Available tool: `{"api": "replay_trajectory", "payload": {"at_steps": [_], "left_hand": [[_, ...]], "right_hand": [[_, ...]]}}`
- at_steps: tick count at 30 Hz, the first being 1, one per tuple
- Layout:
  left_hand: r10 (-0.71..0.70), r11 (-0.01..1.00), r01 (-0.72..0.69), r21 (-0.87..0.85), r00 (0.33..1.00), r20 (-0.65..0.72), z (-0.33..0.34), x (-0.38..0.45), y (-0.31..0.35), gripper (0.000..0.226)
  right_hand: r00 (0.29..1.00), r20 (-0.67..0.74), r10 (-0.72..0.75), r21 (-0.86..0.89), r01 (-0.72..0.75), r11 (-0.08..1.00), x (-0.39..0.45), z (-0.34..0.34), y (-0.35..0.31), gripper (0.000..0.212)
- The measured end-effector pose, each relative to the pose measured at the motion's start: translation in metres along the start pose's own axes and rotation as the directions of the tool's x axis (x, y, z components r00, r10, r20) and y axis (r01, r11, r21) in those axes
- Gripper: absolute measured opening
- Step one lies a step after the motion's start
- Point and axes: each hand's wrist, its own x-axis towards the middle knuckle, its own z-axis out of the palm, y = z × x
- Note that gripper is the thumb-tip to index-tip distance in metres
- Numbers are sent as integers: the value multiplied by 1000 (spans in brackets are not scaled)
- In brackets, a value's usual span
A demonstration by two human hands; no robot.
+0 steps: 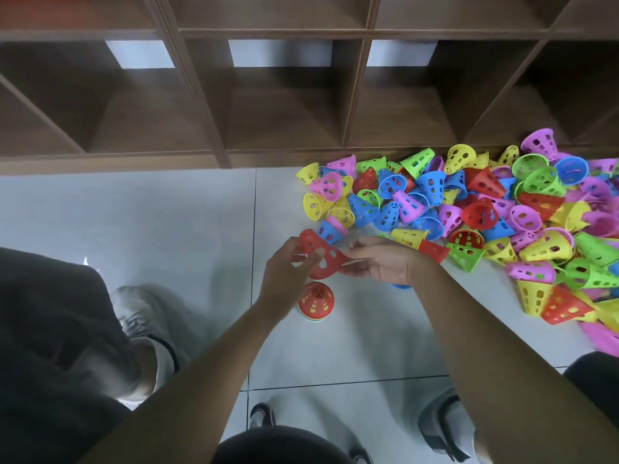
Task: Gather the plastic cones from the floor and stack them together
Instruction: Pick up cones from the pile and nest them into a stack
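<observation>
While both hands pinch the red cone [320, 256], left hand [288, 277] and right hand [380, 261], a tilted drop could topple the near stack [316, 301]

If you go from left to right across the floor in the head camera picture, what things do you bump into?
Grey shoe → left hand → red cone held by both hands → right hand → big pile of colourful cones.

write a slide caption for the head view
Both hands hold a red cone above a small stack, beside a colourful pile.
</observation>
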Motion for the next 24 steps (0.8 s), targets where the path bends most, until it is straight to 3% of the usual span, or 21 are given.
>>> {"api": "replay_trajectory", "payload": {"at_steps": [3,7,10,13,18,24], "left_hand": [[30,998,-29,59,999,-22,-3,-5,-3,13],[87,977,-95,192,995,48,-4,-12,-12,18],[99,939,-133,317,988,123,-4,-18,-22,29],[71,908,-142,395,980,188,-5,-24,-28,37],[59,856,-170,488,970,234,-6,-28,-35,50],[37,886,-147,440,968,249,-3,-24,-33,66]], "right_hand": [[969,-248,5,-77,-25,997,1,-16,0,27],[826,-561,55,-143,-162,976,3,-47,13,19],[723,-667,179,-60,-291,955,1,-62,28,22],[692,-676,252,45,-303,952,-2,-67,40,25],[701,-668,251,320,-35,947,4,-70,54,40],[633,-740,227,410,158,898,-4,-74,54,26]]}}
